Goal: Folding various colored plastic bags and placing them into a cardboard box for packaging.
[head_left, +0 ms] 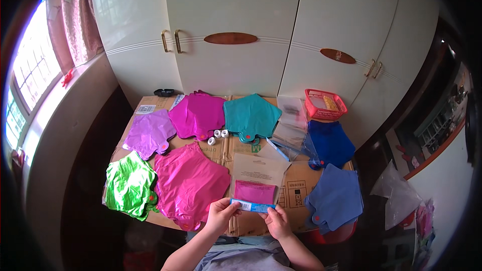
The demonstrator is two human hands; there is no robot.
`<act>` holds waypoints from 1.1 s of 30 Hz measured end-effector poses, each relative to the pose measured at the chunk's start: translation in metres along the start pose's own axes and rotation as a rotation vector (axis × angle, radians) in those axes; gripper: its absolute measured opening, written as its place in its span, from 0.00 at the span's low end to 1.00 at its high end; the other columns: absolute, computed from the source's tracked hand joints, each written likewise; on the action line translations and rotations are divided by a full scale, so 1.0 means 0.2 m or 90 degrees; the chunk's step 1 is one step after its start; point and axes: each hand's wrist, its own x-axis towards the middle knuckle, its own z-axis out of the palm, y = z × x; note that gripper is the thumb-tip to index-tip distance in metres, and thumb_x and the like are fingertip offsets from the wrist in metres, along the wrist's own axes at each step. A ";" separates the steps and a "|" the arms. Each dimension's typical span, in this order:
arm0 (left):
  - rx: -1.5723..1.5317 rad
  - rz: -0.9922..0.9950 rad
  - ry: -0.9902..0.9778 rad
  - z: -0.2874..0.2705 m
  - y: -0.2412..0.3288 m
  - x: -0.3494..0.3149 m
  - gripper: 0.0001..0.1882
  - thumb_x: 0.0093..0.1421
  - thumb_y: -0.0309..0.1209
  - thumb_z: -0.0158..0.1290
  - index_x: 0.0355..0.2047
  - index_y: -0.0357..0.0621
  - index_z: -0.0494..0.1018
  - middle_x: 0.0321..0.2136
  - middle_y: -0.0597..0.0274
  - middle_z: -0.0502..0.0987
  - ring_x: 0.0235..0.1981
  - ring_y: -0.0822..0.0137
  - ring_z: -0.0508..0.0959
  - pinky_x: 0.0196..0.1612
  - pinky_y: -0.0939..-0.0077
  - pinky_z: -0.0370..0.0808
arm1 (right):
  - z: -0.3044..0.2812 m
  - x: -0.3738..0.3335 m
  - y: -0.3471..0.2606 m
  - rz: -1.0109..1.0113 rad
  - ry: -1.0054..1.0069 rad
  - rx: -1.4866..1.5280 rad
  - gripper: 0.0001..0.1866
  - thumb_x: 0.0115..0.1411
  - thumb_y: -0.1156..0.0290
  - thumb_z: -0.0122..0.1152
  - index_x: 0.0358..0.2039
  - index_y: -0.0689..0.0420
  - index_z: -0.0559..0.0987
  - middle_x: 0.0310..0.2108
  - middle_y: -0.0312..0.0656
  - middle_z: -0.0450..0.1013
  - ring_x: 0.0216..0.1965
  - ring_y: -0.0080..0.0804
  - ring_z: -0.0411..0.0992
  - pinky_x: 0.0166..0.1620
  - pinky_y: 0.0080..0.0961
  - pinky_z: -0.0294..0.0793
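Note:
Both my hands pinch the near end of a flat hanging package (pixel 258 166). It has a pale backing with a hang slot at its far end. A folded pink foil piece (pixel 255 191) lies across its middle, and a blue strip with a white label (pixel 252 206) runs along the near end. My left hand (pixel 223 214) grips the strip's left end, thumb on top. My right hand (pixel 277 221) closes on its right end. Left of the package lies a large stack of pink foil sheets (pixel 188 183), with a light blue pen (pixel 277 149) beyond its right corner.
A cardboard-covered table bears stacks of foil sheets: green (pixel 129 183), lilac (pixel 149 131), magenta (pixel 198 115), teal (pixel 252 116), dark blue (pixel 330 143) and grey-blue (pixel 335 196). Small white rolls (pixel 217 134), clear bags (pixel 292 133) and a red basket (pixel 325 113) stand among them.

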 end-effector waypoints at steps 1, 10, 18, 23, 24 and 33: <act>0.006 0.013 0.004 0.00 0.00 0.00 0.07 0.62 0.27 0.53 0.36 0.34 0.75 0.28 0.62 0.78 0.25 0.75 0.76 0.30 0.83 0.72 | -0.03 0.00 0.01 0.004 0.003 -0.030 0.13 0.66 0.74 0.43 0.50 0.63 0.70 0.50 0.45 0.70 0.52 0.35 0.69 0.58 0.38 0.66; 0.066 0.092 0.042 0.04 0.01 -0.03 0.08 0.62 0.30 0.54 0.31 0.36 0.74 0.24 0.64 0.77 0.23 0.75 0.76 0.26 0.83 0.72 | 0.00 0.04 -0.03 -0.084 0.039 -0.095 0.09 0.62 0.75 0.55 0.43 0.61 0.72 0.41 0.38 0.74 0.44 0.27 0.73 0.50 0.27 0.72; 0.032 0.080 0.090 0.01 -0.03 -0.03 0.04 0.58 0.25 0.56 0.28 0.41 0.74 0.22 0.64 0.78 0.21 0.76 0.75 0.24 0.83 0.70 | 0.08 0.07 -0.05 -0.143 0.084 -0.179 0.07 0.62 0.72 0.58 0.36 0.59 0.71 0.33 0.38 0.75 0.33 0.24 0.74 0.39 0.22 0.74; 0.004 0.150 0.058 0.06 -0.04 -0.02 0.05 0.58 0.22 0.57 0.31 0.40 0.71 0.30 0.64 0.78 0.33 0.75 0.77 0.34 0.79 0.75 | 0.06 0.07 -0.03 -0.144 0.093 -0.207 0.06 0.62 0.72 0.59 0.35 0.58 0.71 0.33 0.35 0.74 0.33 0.20 0.72 0.39 0.19 0.72; -0.023 0.148 0.053 0.08 -0.05 -0.02 0.06 0.57 0.22 0.57 0.33 0.40 0.70 0.31 0.64 0.78 0.35 0.74 0.77 0.36 0.78 0.76 | 0.08 0.07 -0.02 -0.147 0.089 -0.203 0.06 0.62 0.72 0.59 0.35 0.58 0.71 0.32 0.35 0.74 0.33 0.19 0.72 0.39 0.18 0.71; -0.014 0.139 0.049 0.01 -0.10 -0.02 0.08 0.56 0.21 0.58 0.36 0.38 0.72 0.32 0.60 0.80 0.32 0.72 0.80 0.36 0.75 0.79 | 0.10 0.08 -0.09 -0.031 0.010 -0.236 0.08 0.60 0.71 0.61 0.36 0.58 0.72 0.29 0.32 0.74 0.32 0.15 0.71 0.37 0.14 0.70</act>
